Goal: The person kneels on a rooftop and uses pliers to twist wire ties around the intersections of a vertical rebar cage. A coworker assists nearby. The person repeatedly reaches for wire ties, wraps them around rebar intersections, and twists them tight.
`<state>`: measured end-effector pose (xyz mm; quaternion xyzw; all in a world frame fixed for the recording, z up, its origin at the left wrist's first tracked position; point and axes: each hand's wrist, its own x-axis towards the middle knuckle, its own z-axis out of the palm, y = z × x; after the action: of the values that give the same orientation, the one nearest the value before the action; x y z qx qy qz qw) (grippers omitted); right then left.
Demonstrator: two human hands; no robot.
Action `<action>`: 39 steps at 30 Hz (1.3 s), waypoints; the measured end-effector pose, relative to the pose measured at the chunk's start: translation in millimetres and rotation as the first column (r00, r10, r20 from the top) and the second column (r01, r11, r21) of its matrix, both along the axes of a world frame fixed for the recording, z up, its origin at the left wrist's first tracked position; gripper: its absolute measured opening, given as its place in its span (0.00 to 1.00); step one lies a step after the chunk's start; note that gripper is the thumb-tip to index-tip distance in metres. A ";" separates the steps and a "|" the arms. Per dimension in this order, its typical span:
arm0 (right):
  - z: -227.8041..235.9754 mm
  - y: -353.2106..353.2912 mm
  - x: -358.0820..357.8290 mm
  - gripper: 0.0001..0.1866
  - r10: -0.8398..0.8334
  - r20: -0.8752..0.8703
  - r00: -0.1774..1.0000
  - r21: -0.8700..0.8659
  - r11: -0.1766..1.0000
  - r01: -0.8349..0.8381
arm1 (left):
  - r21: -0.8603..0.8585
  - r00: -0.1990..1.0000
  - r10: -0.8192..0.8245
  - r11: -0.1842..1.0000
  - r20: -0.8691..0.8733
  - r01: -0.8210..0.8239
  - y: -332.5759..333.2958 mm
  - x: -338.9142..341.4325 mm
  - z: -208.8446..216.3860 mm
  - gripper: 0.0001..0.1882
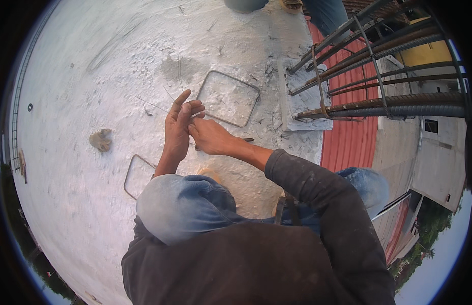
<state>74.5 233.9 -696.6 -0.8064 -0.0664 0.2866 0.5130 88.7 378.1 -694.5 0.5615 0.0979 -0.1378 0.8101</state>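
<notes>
My left hand (178, 126) is raised over the pale concrete, its index finger stretched up and the thumb pressed beside it. Thin tie wires (180, 76) stick out from between its fingers, fanning forward and to the left. Against its palm my right hand (211, 136) is closed, fingertips pinched together; whatever they grip is hidden. The dark tip of a tool (247, 140) shows beside the right wrist; I cannot tell whether it is held or lying on the slab. Just beyond the hands lies a square rebar stirrup (235, 80).
A second stirrup (128, 175) lies by my left knee, and a crumpled glove (100, 140) farther left. Rusty column rebar (378, 104) juts in from the right above a red corrugated roof (350, 137). Another person's leg (327, 18) stands at the far edge.
</notes>
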 end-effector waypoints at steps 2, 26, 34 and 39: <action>-15.4 19.0 -28.6 0.23 -0.066 0.105 0.992 0.033 0.998 0.063 | 0.129 0.971 0.178 0.979 -0.158 -0.158 -5.3 0.5 -4.2 0.26; -17.0 -40.8 19.5 0.25 -0.402 0.017 0.915 0.204 0.898 0.390 | 0.140 0.993 0.076 0.988 -0.091 -0.063 45.0 0.2 -7.4 0.17; 24.3 -112.7 25.9 0.22 0.386 -0.093 0.918 -0.455 0.803 -0.384 | 0.982 0.899 -0.404 0.009 -0.168 0.188 223.6 43.9 59.8 0.21; 126.9 -146.5 -49.2 0.24 0.633 -0.190 0.751 -0.338 0.676 -0.655 | 0.849 0.719 -0.453 -0.263 -0.528 0.458 214.1 5.6 11.7 0.16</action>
<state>25.3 87.5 -569.7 -0.8068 -0.2739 0.4785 0.2124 94.3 592.3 -682.8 0.9448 -0.0533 -0.3199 0.0464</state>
